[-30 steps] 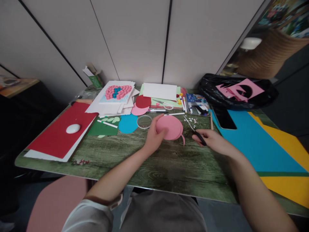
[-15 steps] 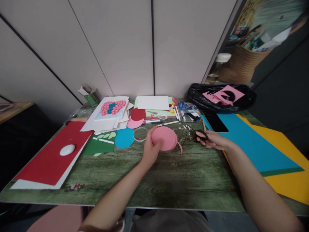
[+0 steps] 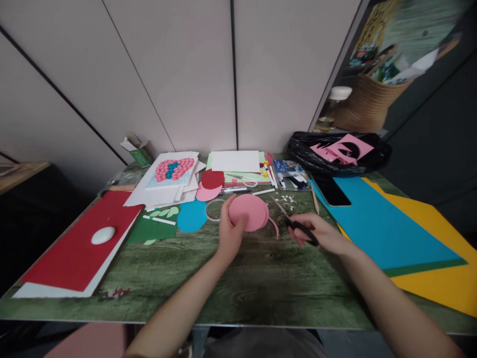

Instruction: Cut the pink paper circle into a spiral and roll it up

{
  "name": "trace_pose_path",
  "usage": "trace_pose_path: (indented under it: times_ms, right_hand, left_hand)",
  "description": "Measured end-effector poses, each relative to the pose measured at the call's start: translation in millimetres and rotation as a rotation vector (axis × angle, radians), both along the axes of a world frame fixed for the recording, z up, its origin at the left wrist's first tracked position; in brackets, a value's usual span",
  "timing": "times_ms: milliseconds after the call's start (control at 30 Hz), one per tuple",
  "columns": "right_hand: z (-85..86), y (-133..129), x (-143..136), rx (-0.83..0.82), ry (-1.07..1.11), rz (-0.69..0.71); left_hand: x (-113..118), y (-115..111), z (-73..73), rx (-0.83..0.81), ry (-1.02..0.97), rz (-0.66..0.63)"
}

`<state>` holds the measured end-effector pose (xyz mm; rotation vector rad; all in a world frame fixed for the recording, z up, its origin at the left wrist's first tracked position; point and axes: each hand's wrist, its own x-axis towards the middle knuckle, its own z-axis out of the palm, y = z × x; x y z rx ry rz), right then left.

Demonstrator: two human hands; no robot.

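Clock from the counter (image 3: 272, 288) middle, 12 = wall side: the pink paper discs (image 3: 249, 211) are being pinched near 12 by the left hand (image 3: 231, 236), thumb on top. Black-handled scissors (image 3: 303, 230) are being gripped by the right hand (image 3: 316, 232) at 1; blade gap can't be told, blurred. Main risk: layers slipping if the pinch is being eased, so edges are being mismatched. Also, the curled pink strip (image 3: 275, 228) is being left dangling toward the scissors; a snag or tear could be caused, or the rim nicked by a rushed bite. At 11, motion is being limited by the tape ring (image 3: 207, 215); at 1, by the pencil (image 3: 315, 200) and white scraps (image 3: 286, 201). Most elbow room is being offered toward 6, up to the near edge.
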<state>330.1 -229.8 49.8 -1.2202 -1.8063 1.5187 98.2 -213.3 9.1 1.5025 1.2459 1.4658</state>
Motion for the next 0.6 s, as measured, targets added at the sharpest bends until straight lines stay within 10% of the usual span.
trace_pose_path:
  times_ms: [600]
  right_hand:
    - [0.6, 2, -8, 0.023, -0.116, 0.094]
  left_hand:
    - [1, -4, 3.7, -0.016, -0.017, -0.023]
